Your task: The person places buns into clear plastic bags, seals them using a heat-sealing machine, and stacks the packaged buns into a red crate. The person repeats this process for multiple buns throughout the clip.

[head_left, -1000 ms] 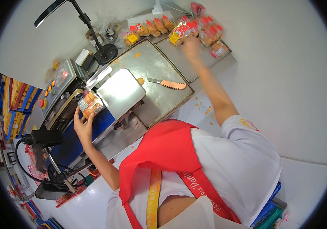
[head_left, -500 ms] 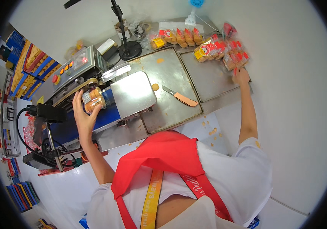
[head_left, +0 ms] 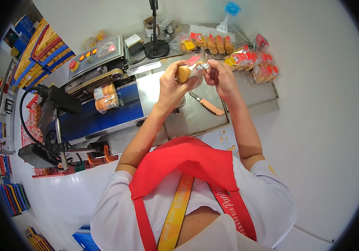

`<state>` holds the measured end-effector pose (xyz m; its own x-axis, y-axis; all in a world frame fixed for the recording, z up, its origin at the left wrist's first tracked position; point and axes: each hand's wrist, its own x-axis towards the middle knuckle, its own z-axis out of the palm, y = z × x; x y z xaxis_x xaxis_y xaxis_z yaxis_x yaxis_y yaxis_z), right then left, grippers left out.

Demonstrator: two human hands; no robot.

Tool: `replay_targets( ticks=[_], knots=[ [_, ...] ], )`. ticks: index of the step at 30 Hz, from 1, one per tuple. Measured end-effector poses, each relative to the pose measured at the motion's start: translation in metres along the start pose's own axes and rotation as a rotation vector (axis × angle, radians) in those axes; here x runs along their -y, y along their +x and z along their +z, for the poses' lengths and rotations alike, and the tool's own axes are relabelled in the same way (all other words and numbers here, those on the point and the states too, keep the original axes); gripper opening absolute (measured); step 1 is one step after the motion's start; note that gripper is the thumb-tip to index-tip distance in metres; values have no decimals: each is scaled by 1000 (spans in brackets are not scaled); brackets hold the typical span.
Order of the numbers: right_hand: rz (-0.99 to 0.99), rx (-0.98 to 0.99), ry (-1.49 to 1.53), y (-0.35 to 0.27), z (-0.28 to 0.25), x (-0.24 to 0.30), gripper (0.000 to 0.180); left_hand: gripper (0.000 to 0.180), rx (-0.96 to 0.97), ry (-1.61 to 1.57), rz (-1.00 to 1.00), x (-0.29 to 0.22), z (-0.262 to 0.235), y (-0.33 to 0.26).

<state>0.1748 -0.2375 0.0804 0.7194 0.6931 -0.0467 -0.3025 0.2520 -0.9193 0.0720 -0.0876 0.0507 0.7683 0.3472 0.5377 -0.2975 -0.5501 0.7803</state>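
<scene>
Both my hands hold one clear packet of round biscuits [head_left: 189,71] above the steel worktop [head_left: 196,117]. My left hand [head_left: 172,85] grips the packet's biscuit end from below. My right hand [head_left: 220,77] pinches the packet's other end. Another filled biscuit packet [head_left: 106,98] rides on the blue belt of the sealing machine [head_left: 104,113], to the left of my left hand. A knife with an orange handle [head_left: 206,105] lies on the worktop just under my hands.
More biscuit packets [head_left: 252,62] lie at the back right of the worktop. A black stand base [head_left: 157,48] and a spray bottle [head_left: 226,19] stand behind them. Stacked blue and yellow crates [head_left: 33,46] fill the far left. Crumbs dot the white table [head_left: 225,142].
My left hand let go of the packet on the belt and came up to the middle. My right hand brought a packet in from the right pile, and both hands now hold it.
</scene>
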Motion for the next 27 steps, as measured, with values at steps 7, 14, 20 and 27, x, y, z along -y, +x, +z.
replay_targets(
  ticks=[7,14,20,27],
  knots=[
    [-1015,-226,-1328,-6,47,38,24,56,110,-600,-345,23,-31,-8],
    [-338,456,-862,30,48,53,33,48,371,-1224,-595,32,-57,-18],
    [-438,450,-874,41,66,43,48,51,527,-1729,-757,78,-41,-39],
    [-348,244,-516,26,72,-38,74,42,-130,-857,-211,49,-70,-13]
  ],
)
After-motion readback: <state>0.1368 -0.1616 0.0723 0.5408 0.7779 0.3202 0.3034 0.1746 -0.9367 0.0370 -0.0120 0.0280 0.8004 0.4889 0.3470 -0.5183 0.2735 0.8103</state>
